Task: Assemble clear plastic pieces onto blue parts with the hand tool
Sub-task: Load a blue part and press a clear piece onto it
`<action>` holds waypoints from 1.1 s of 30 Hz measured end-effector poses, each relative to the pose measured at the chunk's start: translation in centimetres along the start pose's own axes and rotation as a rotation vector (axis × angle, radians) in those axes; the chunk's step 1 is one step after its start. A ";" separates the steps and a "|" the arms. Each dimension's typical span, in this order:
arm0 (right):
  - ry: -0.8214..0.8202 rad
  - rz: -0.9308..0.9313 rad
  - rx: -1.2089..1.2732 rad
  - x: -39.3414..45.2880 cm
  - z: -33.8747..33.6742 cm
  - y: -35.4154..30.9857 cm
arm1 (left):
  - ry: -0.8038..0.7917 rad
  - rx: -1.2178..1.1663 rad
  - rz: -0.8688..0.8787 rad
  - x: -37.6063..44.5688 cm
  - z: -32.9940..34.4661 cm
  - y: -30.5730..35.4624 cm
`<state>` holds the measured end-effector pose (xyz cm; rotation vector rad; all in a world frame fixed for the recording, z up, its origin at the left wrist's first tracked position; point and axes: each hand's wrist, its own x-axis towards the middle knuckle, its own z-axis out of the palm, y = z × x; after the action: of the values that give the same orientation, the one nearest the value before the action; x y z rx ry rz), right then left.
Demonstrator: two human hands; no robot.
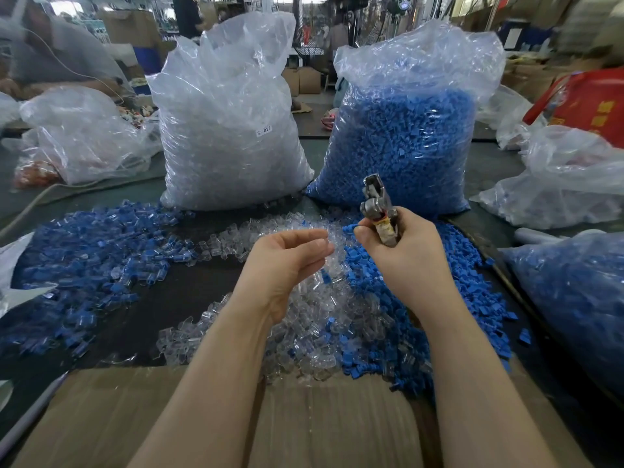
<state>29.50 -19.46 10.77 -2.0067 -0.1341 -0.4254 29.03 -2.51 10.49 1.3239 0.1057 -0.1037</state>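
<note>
The right hand (401, 251) grips the metal hand tool (380, 211) and pinches a blue part (350, 228), facing the left hand (287, 261) pinching a clear plastic piece (335, 235).

A dark green worktable (486, 163) runs across a busy workshop. Behind it, brown cardboard boxes (305, 81) sit on the floor, and a red printed bag (587, 103) stands at the right. A person in a grey top (57, 52) leans in at the far left. Bright daylight glares from windows at the back.
</note>
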 end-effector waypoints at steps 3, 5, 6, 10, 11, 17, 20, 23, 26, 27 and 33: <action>-0.016 -0.010 -0.001 -0.1 0.1 -0.2 | 0.016 -0.005 0.000 -0.1 0.3 0.0; -0.027 -0.014 -0.013 -0.2 0.2 -0.3 | 0.057 0.026 0.019 -0.1 0.5 -0.1; -0.031 -0.019 -0.022 -0.2 0.3 -0.4 | 0.080 0.037 0.027 -0.1 0.6 -0.1; -0.033 -0.035 -0.037 -0.3 0.6 -0.7 | 0.137 0.006 0.040 -0.2 1.0 -0.1; -0.028 -0.037 -0.044 -0.3 0.7 -0.8 | 0.149 -0.005 0.046 -0.3 1.0 -0.1; 0.012 -0.060 -0.117 -0.4 1.1 -1.1 | 0.176 0.013 0.121 -0.7 1.7 0.1; 0.051 -0.074 -0.165 -0.5 1.1 -1.2 | 0.188 0.019 0.178 -0.9 2.1 0.3; 0.094 -0.077 -0.166 -0.5 1.1 -1.2 | 0.206 0.075 0.255 -1.1 2.6 0.2; 0.097 -0.065 -0.157 -0.5 1.3 -1.2 | 0.229 0.152 0.336 -1.3 2.9 0.1; 0.094 -0.060 -0.153 -0.5 1.3 -1.2 | 0.239 0.181 0.358 -1.4 3.0 0.1; 0.045 -0.029 -0.133 -0.4 1.3 -1.4 | 0.299 0.309 0.447 -1.3 2.9 -0.2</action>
<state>29.06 -17.61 11.27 -2.1264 -0.1097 -0.5089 27.77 -5.38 11.15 1.6346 0.0454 0.4749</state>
